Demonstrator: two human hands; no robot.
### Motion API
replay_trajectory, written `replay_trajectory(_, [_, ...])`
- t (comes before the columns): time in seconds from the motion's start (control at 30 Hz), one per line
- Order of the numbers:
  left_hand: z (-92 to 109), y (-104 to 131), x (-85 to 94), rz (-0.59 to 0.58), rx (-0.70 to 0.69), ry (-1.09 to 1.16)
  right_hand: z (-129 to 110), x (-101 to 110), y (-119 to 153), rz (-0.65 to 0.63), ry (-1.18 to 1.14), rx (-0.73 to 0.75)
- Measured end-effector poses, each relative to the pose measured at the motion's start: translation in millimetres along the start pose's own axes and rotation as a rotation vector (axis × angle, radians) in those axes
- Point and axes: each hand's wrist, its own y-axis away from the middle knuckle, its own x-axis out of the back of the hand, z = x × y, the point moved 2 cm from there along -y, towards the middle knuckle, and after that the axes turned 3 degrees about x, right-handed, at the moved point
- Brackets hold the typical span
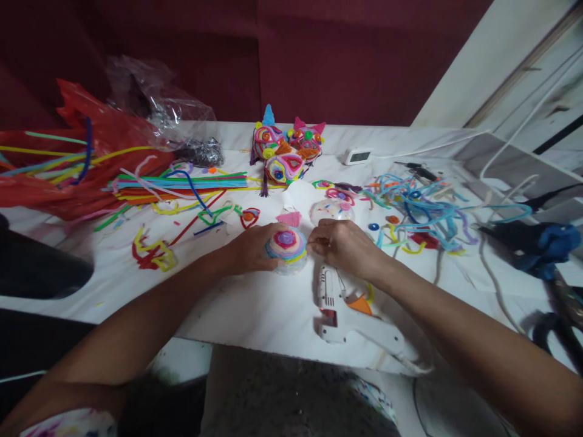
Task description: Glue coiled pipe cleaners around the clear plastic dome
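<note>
My left hand [252, 250] is closed around the left side of a round craft piece [286, 246]. Rings of coloured pipe cleaner cover its top around a purple centre, and its lower part looks clear. At its right edge my right hand [342, 241] is closed in a pinch; whatever lies between those fingertips is too small to make out. A white glue gun [359, 325] lies on the table below my right hand. Behind that hand is a clear dome with coloured dots [334, 210]. A pink felt piece [289, 218] lies just beyond the craft piece.
Finished pipe-cleaner animal heads [285, 169] stand at the back, near a small white digital display [358, 156]. Bundled pipe cleaners [182, 182] and a red plastic bag [68, 194] fill the left. Loose blue pipe cleaners [419, 197], cables and scissors [553, 331] are at right.
</note>
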Motion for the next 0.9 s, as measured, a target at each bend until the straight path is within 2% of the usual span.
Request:
replay_trajectory(0.1, [-1.9, 0.2, -1.2, -0.002, 0.001, 0.001, -2.6, 2.2, -4.0, -0.087, -0.037, -0.024])
replay_trajectory(0.27, [0.8, 0.8, -0.4, 0.009, -0.039, 0.006, -9.4, 10.2, -12.0, -0.157, -0.019, -0.110])
replay_trajectory(0.4, [5.7, 3.5, 2.2, -0.003, -0.044, 0.076, -16.7, 19.8, -18.1, -0.224, 0.019, -0.192])
replay_trajectory(0.57, [8.7, 5.9, 4.2, -0.001, -0.023, 0.179, -24.6, 27.0, -22.1, -0.313, 0.034, -0.207])
replay_trajectory(0.7, [10.8, 6.3, 2.8, 0.010, -0.007, 0.189, -26.8, 27.6, -22.9, -0.350, 0.061, -0.222])
replay_trajectory(0.9, [13.4, 7.6, 0.1, 0.044, -0.021, 0.090, -28.5, 27.6, -22.2, -0.368, 0.082, -0.234])
